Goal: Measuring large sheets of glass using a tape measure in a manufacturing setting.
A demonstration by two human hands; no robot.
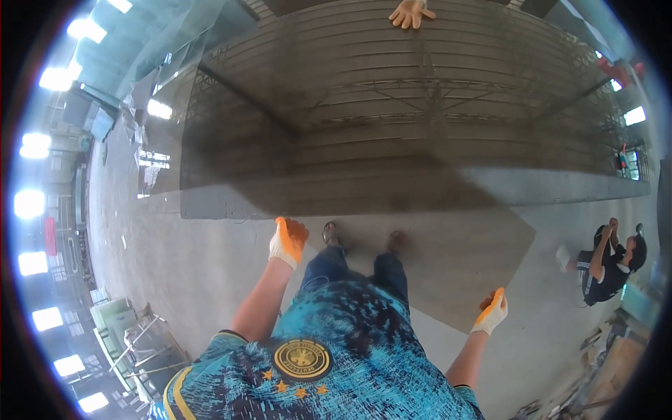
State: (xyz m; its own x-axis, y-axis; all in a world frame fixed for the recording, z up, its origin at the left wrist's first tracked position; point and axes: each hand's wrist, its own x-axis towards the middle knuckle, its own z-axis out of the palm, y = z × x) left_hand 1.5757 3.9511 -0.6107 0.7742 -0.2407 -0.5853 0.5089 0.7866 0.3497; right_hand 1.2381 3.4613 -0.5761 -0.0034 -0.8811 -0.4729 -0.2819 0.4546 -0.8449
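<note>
A brown tinted sheet of glass [462,259] slants in front of my body, and the floor and one shoe show through it. My left hand [288,241], in a white glove with an orange palm, is closed at its left edge. Similarly gloved, my right hand [492,313] is closed at its near right edge, lower in the view. The far part of the sheet overlaps a long table [231,201] covered by large dark glass [392,84] that mirrors the roof beams.
At the table's far side, another person's gloved hand [411,14] lies spread on the glass. Over on the right is a person in dark clothes [607,269]. A rack with pale panels [119,329] stands at lower left, and stacked boards [619,364] at lower right.
</note>
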